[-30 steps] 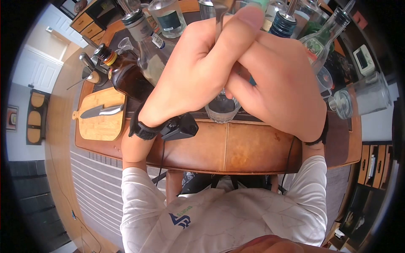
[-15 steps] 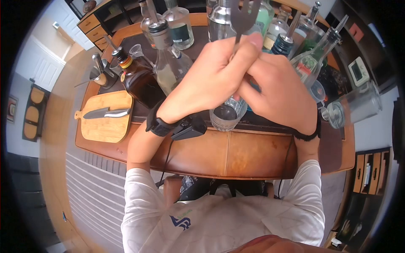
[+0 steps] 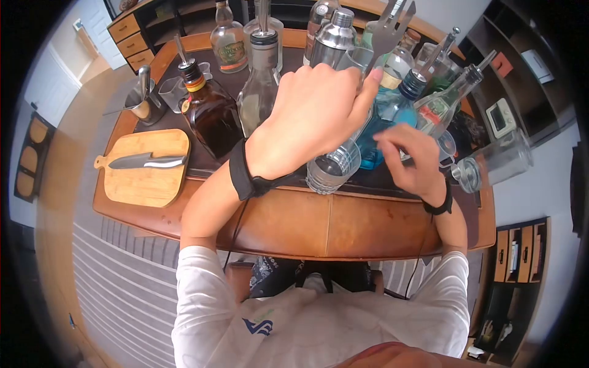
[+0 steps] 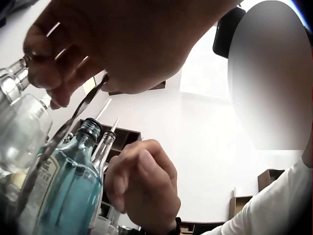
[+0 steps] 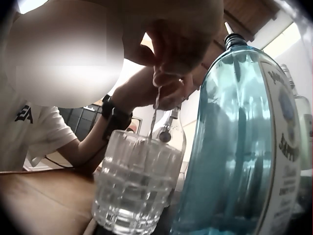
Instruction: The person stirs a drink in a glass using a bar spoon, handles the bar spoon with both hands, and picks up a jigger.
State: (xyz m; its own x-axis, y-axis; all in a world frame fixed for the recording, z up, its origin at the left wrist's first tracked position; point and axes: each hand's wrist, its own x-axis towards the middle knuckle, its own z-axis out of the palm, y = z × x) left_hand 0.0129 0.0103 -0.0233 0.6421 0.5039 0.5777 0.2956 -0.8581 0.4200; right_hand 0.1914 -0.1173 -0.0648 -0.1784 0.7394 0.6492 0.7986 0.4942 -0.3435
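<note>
My left hand (image 3: 316, 110) pinches a bar spoon (image 3: 386, 42) with a forked top end, above a cut-glass tumbler (image 3: 334, 178). In the right wrist view its twisted shaft (image 5: 155, 110) runs down into the tumbler (image 5: 129, 191), which has clear liquid in it. The spoon's lower end is hard to make out through the glass. My right hand (image 3: 414, 159) hovers to the right of the tumbler, fingers loosely curled with nothing in them. A blue glass bottle (image 3: 396, 113) with a pourer stands just behind that hand.
On the left lies a wooden cutting board (image 3: 147, 184) with a knife (image 3: 147, 161) on it. A dark brown bottle (image 3: 211, 116), a clear bottle (image 3: 257, 92) and a steel shaker (image 3: 334, 37) stand close around. At right a glass jar (image 3: 494, 162) lies on its side.
My right hand has come away from beside the left hand, moving right and toward me. The left hand still holds the bar spoon over the tumbler. The head view has shifted.
</note>
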